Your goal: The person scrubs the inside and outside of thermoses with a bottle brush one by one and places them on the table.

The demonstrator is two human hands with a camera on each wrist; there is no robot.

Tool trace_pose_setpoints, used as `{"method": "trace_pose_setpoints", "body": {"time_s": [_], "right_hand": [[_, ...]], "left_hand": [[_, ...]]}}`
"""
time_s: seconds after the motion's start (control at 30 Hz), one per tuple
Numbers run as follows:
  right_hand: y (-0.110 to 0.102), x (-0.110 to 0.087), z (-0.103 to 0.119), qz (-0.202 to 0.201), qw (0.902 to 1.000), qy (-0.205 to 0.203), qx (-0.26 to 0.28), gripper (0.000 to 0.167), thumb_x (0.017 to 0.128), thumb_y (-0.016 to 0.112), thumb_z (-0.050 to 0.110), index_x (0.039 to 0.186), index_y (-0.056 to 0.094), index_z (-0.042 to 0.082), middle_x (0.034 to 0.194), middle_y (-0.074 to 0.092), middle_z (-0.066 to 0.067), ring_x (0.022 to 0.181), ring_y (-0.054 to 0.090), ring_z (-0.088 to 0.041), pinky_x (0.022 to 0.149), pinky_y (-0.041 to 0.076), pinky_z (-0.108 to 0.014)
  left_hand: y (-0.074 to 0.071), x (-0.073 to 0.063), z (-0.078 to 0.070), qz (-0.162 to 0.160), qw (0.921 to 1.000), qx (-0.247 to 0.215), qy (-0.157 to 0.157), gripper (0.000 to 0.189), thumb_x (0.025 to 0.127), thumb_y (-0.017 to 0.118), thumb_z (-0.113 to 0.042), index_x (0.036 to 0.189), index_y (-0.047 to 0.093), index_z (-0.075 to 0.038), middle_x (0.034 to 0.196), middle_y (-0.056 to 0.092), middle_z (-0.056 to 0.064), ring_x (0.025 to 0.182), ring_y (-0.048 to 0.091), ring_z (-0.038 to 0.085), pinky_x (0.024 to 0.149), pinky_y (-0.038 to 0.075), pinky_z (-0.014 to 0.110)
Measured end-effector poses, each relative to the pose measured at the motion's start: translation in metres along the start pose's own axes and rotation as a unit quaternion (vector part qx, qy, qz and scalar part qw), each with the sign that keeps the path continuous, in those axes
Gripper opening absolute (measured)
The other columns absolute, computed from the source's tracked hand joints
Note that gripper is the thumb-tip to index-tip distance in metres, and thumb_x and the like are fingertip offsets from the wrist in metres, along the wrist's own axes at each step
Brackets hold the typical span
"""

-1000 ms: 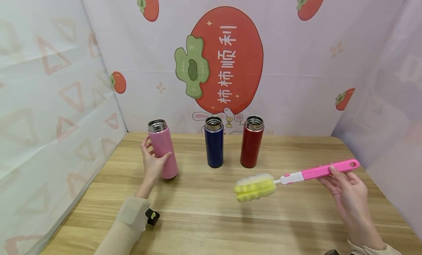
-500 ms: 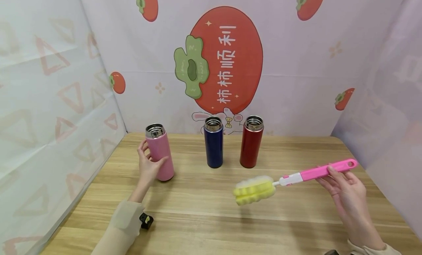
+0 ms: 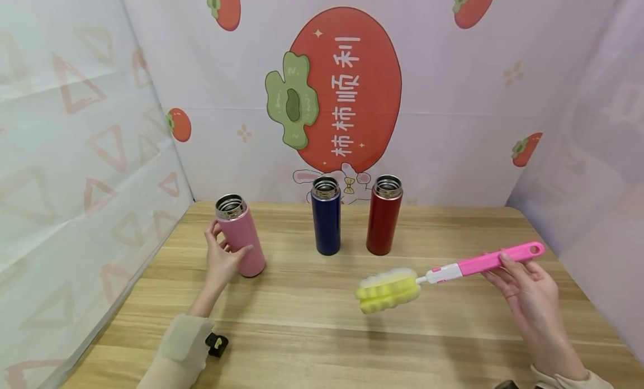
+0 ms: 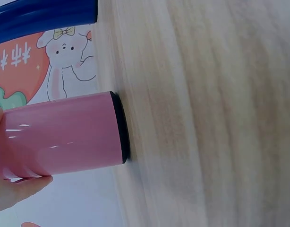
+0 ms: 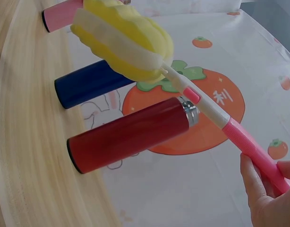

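Note:
My left hand (image 3: 221,263) grips a pink thermos bottle (image 3: 240,235) by its side, thumb in front and fingers behind. The bottle has a bare metal neck and no lid, and its mouth leans a little to the left. In the left wrist view its black base (image 4: 120,127) is at or very close to the tabletop. With the right hand (image 3: 533,291) I hold a bottle brush by its pink handle (image 3: 483,262), in the air over the table. The brush's yellow and white sponge head (image 3: 388,290) points left, in front of the other bottles.
A blue thermos bottle (image 3: 327,218) and a red thermos bottle (image 3: 384,218) stand upright and lidless side by side towards the back of the wooden table (image 3: 312,344). Behind them hangs a printed cloth (image 3: 443,154), and patterned cloth walls close both sides.
My left hand has shifted the pink bottle to the left and slightly nearer to me, and its mouth leans further left. The right hand and the brush have hardly moved.

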State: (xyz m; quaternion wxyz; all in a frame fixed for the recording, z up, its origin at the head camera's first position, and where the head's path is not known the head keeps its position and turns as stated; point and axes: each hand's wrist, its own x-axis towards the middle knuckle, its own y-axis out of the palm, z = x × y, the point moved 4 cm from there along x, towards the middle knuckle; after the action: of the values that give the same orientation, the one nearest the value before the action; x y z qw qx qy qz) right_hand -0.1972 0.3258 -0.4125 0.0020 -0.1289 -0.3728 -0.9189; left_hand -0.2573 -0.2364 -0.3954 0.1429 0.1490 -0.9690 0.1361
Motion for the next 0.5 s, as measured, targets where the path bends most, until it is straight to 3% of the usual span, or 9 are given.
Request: {"method": "trace_pose_setpoints", "body": {"time_s": [0.17,0.3,0.43,0.5], "right_hand": [[0.036,-0.009,0.007,0.01,0.9998,0.002,0.015,0.023,0.089,0.038,-0.009,0.106,0.053,-0.009,0.095,0.062,-0.023,0.089,0.061,-0.03,0.08,0.045,-0.04],[0.053,-0.014,0.01,0.001,0.9997,0.01,0.021,0.021,0.089,0.038,-0.008,0.102,0.055,-0.007,0.092,0.063,-0.021,0.087,0.062,-0.028,0.078,0.046,-0.037],[0.041,-0.012,0.007,0.003,0.9997,0.017,0.018,0.022,0.089,0.039,-0.008,0.103,0.055,-0.006,0.095,0.063,-0.021,0.089,0.062,-0.029,0.079,0.046,-0.038],[0.017,-0.005,0.002,0.009,0.9999,0.008,0.012,0.025,0.09,0.037,-0.008,0.108,0.054,-0.007,0.098,0.062,-0.023,0.091,0.061,-0.031,0.08,0.045,-0.04]], "left_hand": [[-0.003,-0.003,0.0,0.009,0.9999,0.009,-0.004,0.095,0.07,0.068,0.008,0.139,0.007,-0.016,0.13,0.027,0.019,0.108,0.043,0.038,0.09,0.037,0.042],[-0.005,-0.007,-0.002,0.007,0.9996,0.028,-0.003,0.094,0.071,0.069,0.005,0.14,0.008,-0.013,0.133,0.026,0.022,0.114,0.037,0.041,0.097,0.028,0.049],[-0.009,-0.014,-0.007,-0.011,0.9992,0.035,-0.011,0.093,0.07,0.072,-0.001,0.14,0.011,-0.01,0.135,0.024,0.021,0.119,0.032,0.04,0.097,0.023,0.051],[-0.011,-0.019,-0.01,-0.023,0.999,0.035,-0.014,0.09,0.071,0.072,-0.004,0.139,0.014,-0.008,0.135,0.025,0.02,0.12,0.031,0.04,0.097,0.023,0.05]]}}
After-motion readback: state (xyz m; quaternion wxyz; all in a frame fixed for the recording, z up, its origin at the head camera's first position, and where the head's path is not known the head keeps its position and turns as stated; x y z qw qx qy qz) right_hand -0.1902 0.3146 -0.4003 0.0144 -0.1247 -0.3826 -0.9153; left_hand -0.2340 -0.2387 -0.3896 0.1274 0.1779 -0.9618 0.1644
